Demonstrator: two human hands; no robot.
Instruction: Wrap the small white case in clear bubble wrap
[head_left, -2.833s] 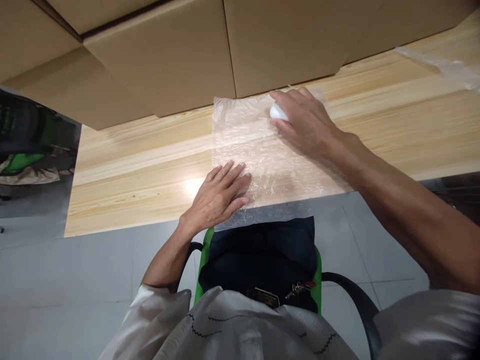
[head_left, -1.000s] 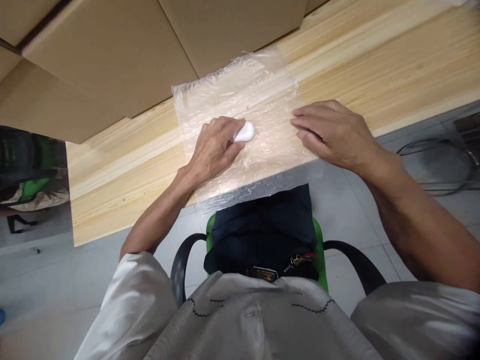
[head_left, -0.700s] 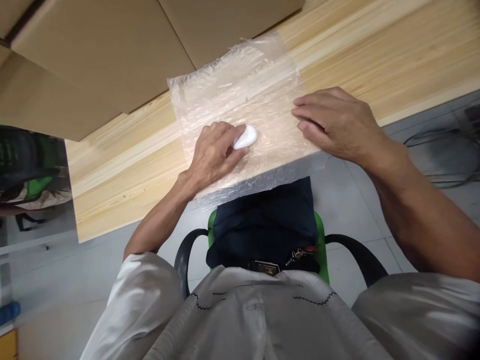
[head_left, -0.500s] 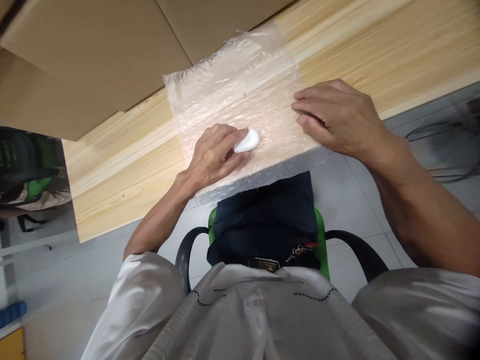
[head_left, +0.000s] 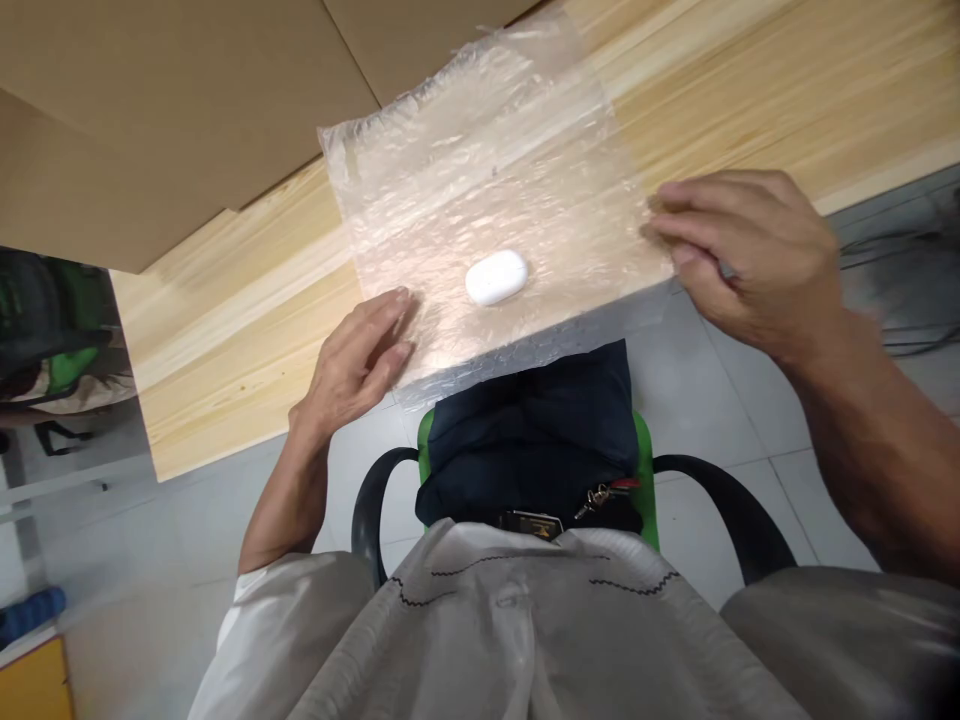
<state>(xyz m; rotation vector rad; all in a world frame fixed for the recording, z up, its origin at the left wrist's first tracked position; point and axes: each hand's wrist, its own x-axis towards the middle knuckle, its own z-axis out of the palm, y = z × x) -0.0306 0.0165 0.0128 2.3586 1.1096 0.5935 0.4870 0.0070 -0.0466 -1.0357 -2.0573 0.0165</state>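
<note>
A white, rounded earbud case lies on a sheet of clear bubble wrap, with nothing holding it. My left hand is at the sheet's near left side, thumb and fingers apart, clear of the case. At the right edge of the wrap is my right hand, its fingers stretched toward that edge and its thumb a little apart from them. Whether the right fingertips touch the film is hard to make out. The near end of the wrap hangs over the front edge of the wooden table.
Large brown cardboard boxes stand along the back left of the table. Below the table's front edge is a green chair with black armrests. Cables lie on the tiled floor at the right.
My left hand has let go of the earbud case and moved left. My right hand has shifted right along with the sheet's right side. The case now lies free on the wrap.
</note>
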